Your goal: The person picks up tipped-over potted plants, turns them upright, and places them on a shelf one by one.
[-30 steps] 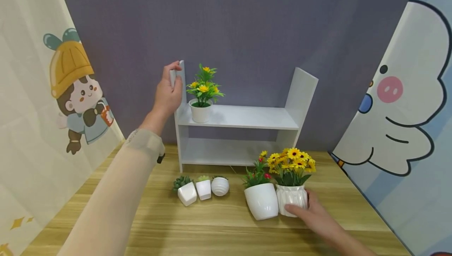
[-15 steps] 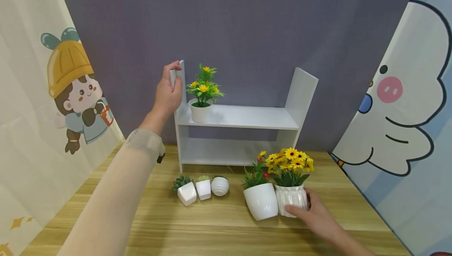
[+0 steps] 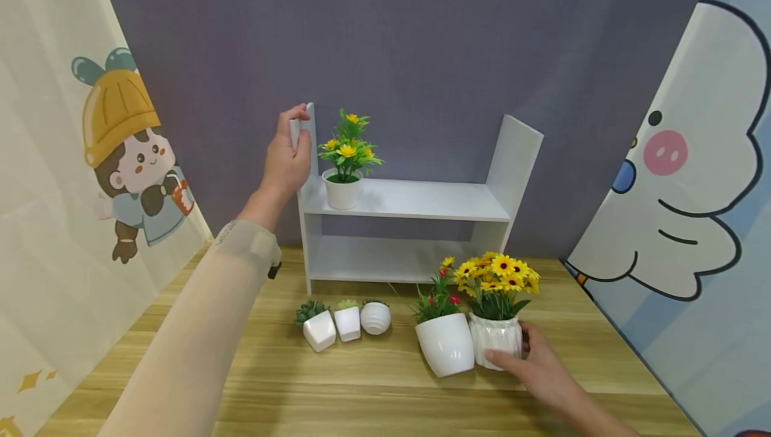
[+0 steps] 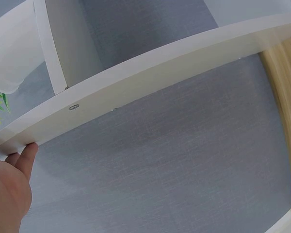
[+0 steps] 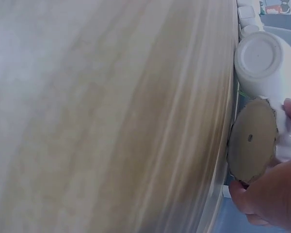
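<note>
My left hand grips the upper front edge of the left side panel of a white two-tier shelf. In the left wrist view, fingers lie against the panel's outer face. My right hand holds a pleated white pot of yellow flowers, thumb in front and fingers round its right side. The right wrist view shows this pot's beige base with a small hole. Close at its left lies a smooth white pot with red flowers, tilted.
A potted yellow-flowered plant stands at the left of the upper shelf board. Three small white succulent pots lie in a row on the wooden table, before the shelf. A grey curtain hangs behind.
The yellow flowers have shifted slightly right since half a second ago, while the pleated pot has barely moved. My left hand and the shelf stay put.
</note>
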`<action>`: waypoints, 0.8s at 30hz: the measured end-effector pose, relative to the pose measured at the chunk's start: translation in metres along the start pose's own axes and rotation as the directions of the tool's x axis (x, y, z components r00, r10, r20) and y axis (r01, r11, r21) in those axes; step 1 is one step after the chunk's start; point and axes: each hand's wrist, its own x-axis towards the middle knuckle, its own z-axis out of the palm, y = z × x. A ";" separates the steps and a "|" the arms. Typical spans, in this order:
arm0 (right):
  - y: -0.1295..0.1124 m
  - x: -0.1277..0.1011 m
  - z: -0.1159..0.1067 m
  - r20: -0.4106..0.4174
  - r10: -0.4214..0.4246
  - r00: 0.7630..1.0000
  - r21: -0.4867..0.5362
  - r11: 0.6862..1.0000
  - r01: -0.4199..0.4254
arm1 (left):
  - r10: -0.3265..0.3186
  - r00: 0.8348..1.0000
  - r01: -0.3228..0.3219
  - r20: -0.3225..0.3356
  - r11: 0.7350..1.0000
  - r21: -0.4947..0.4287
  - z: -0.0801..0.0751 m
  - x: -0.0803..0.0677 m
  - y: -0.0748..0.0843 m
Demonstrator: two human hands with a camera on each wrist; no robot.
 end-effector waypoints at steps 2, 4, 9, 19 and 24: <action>0.000 0.001 0.000 0.002 0.002 1.000 0.010 1.000 -0.002 | 0.002 1.000 -0.002 -0.002 1.000 -0.001 0.000 0.000 0.000; 0.001 0.001 0.000 0.004 0.001 1.000 0.019 1.000 -0.001 | 0.005 1.000 -0.005 -0.005 1.000 -0.001 0.000 0.000 0.000; 0.002 0.003 0.000 -0.001 0.011 1.000 0.036 0.999 -0.011 | 0.007 1.000 -0.007 -0.008 1.000 -0.005 0.001 0.000 -0.001; 0.001 0.007 0.002 -0.007 0.019 1.000 0.041 0.999 -0.019 | 0.004 1.000 -0.004 0.001 1.000 -0.009 0.000 0.001 -0.001; 0.001 0.009 0.003 -0.004 0.026 1.000 0.030 0.999 -0.026 | 0.007 1.000 -0.006 0.007 1.000 -0.001 0.000 0.001 -0.001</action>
